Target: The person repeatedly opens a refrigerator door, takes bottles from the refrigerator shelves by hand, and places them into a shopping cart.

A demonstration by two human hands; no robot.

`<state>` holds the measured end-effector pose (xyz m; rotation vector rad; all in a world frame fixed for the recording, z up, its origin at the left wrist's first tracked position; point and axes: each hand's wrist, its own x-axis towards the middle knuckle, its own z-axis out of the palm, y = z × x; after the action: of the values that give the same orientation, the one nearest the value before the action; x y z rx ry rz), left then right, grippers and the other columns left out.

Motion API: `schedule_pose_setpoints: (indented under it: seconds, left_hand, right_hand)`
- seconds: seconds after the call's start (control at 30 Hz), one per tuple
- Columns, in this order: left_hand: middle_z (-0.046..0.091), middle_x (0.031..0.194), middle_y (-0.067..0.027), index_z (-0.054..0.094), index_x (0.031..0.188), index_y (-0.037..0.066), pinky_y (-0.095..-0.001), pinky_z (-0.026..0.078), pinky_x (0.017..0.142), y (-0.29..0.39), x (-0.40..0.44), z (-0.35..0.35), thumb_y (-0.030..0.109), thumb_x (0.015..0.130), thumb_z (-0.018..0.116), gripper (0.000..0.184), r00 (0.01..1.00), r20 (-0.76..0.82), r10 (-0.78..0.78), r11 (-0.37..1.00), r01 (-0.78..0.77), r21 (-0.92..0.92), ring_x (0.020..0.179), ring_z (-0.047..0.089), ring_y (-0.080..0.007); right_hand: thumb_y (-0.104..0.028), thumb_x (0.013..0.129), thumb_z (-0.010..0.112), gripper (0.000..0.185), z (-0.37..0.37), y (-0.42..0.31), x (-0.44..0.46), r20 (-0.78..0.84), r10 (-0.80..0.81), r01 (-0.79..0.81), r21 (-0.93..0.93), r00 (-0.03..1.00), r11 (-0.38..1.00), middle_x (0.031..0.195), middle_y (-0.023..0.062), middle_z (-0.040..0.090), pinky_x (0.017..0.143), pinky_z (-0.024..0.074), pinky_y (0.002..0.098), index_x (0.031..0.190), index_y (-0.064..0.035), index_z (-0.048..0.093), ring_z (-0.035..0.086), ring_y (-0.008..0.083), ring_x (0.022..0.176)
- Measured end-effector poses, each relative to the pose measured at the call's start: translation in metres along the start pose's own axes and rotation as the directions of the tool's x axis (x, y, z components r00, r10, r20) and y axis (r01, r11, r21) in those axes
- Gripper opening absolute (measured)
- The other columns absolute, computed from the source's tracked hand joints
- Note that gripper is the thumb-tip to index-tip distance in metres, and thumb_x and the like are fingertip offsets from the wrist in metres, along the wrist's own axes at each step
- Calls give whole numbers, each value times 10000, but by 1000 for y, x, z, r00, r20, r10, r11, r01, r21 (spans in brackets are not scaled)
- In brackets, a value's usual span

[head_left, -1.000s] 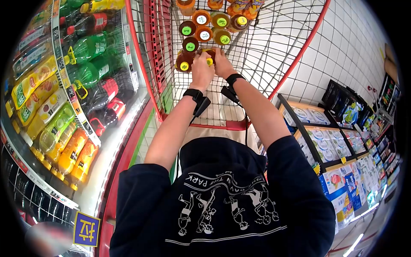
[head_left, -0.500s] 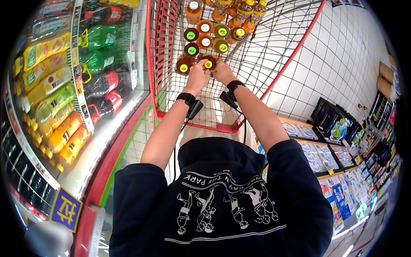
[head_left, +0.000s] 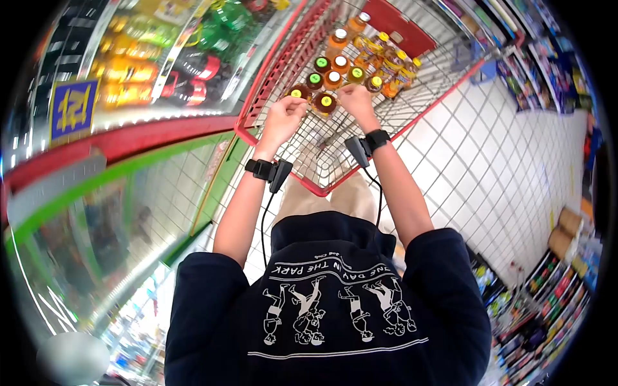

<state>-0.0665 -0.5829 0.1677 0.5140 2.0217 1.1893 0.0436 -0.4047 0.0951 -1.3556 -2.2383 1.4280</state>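
Note:
Several capped drink bottles stand upright in a red-rimmed wire shopping cart (head_left: 412,119). Between my hands is a dark bottle with a yellow cap (head_left: 326,101), with neither hand wrapped round it. My left hand (head_left: 283,119) is just left of it, fingers loosely bent and apart, near another yellow-capped bottle (head_left: 297,94). My right hand (head_left: 358,103) is on the other side, fingers bent and holding nothing that I can see, close below a green-capped bottle (head_left: 356,74). Each wrist wears a black strap with a small device and cable.
At the left stands a lit drinks shelf (head_left: 148,45) behind a red edge, with a blue sign (head_left: 73,108). A green-framed glass case (head_left: 109,212) is below it. Tiled floor (head_left: 489,167) lies to the right, with packed store shelves (head_left: 553,302) beyond.
My hands have come off the yellow-capped bottle and moved apart, left and right. The view has turned, so the cart points more to the upper right and the drinks shelf sits higher.

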Motion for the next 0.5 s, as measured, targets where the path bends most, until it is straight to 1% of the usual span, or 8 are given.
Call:
schedule_pose_setpoints:
  seconds: [0.07, 0.13, 0.2, 0.27, 0.33, 0.4, 0.43, 0.5]
  left_hand:
    - [703, 783, -86, 689, 942, -16, -295, 536, 703, 7, -34, -1, 159, 916, 646, 182, 979, -127, 161, 982, -146, 118, 733, 664, -133]
    - [699, 776, -65, 692, 927, -31, -278, 533, 690, 2, -64, 0, 177, 937, 656, 211, 972, -114, 206, 978, -202, 45, 751, 667, -107]
    - [679, 718, -43, 670, 858, -30, -272, 517, 619, 19, -101, -8, 191, 930, 676, 232, 968, -141, 207, 978, -205, 31, 683, 642, -88]
    - [662, 672, -29, 652, 812, -23, -260, 478, 550, 25, -133, -19, 214, 931, 685, 267, 958, -219, 187, 982, -190, 10, 601, 597, -68]
    - [538, 552, -70, 587, 684, -20, -299, 402, 492, 37, -170, -33, 225, 908, 694, 349, 921, -347, 176, 973, -216, -79, 506, 472, -99]
    - [398, 490, -80, 498, 617, -24, -325, 302, 446, 31, -207, -48, 228, 919, 684, 435, 864, -455, 214, 971, -238, 4, 479, 316, -112]
    - [494, 487, -28, 507, 582, 7, -265, 334, 442, 27, -227, -56, 229, 955, 652, 458, 851, -479, 213, 974, -221, 41, 461, 425, -61]
    - [459, 470, -32, 492, 568, 2, -273, 324, 439, 20, -271, -67, 228, 957, 647, 476, 801, -558, 217, 974, -214, 71, 451, 408, -70]
  right_hand:
    - [-223, 870, 690, 272, -7, -4, -1, 108, -88, 64, 208, 990, 976, 820, 117, 743, 722, 558, 291, 981, 23, 719, 719, 166, 768]
    - [-232, 930, 663, 294, -23, -20, -19, 196, -136, 43, 414, 971, 909, 836, 93, 735, 686, 547, 265, 1057, 32, 686, 704, 141, 777]
    - [-275, 963, 635, 334, -37, -36, -33, 245, -217, 104, 405, 945, 908, 829, 92, 724, 652, 528, 250, 1100, 27, 671, 691, 141, 753]
    - [-299, 992, 584, 338, -51, -69, -57, 251, -264, 162, 364, 931, 917, 747, 85, 706, 611, 504, 255, 1033, 29, 656, 650, 116, 648]
    - [-342, 1017, 547, 375, -45, -84, -68, 256, -324, 171, 481, 911, 860, 694, 65, 669, 617, 509, 255, 971, 14, 656, 630, 115, 624]
    - [-384, 1029, 516, 479, -42, -120, -93, 313, -392, 135, 608, 865, 782, 534, 19, 482, 618, 527, 285, 709, -28, 548, 631, 148, 597]
    - [-398, 1029, 507, 514, -42, -138, -108, 329, -405, 150, 588, 853, 794, 519, 19, 462, 617, 531, 296, 664, -37, 514, 624, 155, 581]
    - [-427, 1031, 488, 600, -31, -168, -142, 343, -408, 162, 564, 846, 810, 484, 18, 415, 619, 543, 328, 555, -63, 434, 596, 171, 533]
